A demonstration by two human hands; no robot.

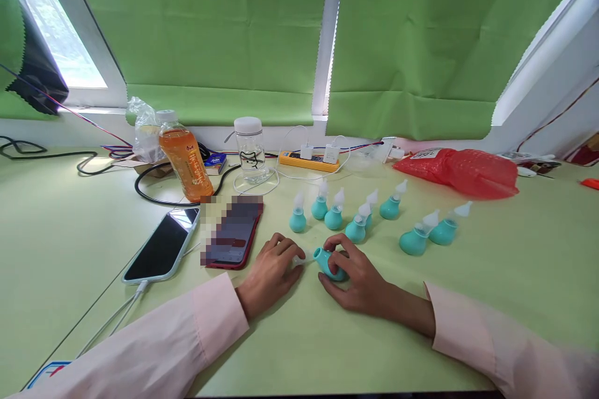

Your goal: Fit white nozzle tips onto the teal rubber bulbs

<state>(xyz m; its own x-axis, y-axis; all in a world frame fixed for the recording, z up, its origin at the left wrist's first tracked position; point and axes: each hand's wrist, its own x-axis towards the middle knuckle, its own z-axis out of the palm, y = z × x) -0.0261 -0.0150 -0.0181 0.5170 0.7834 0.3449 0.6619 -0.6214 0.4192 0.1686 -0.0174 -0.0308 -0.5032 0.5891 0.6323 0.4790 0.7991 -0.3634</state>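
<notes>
My right hand (362, 280) grips a teal rubber bulb (326, 264) of a nasal aspirator, its round open neck facing left. Between the fingertips of my left hand (271, 274) is a small translucent nozzle (303, 259), pointing at the bulb's neck; whether the two touch I cannot tell. Beyond my hands stand several whole aspirators, teal bulbs with clear tips, among them one aspirator (297, 219) at the left and a tilted aspirator (414, 240) at the right.
Left of my hands lie a red-cased phone (234, 234) and a white-edged phone (163, 246) on a cable. Farther back are an orange drink bottle (187, 162), a clear jar (251, 153), a yellow power strip (309, 162) and a red plastic bag (461, 171).
</notes>
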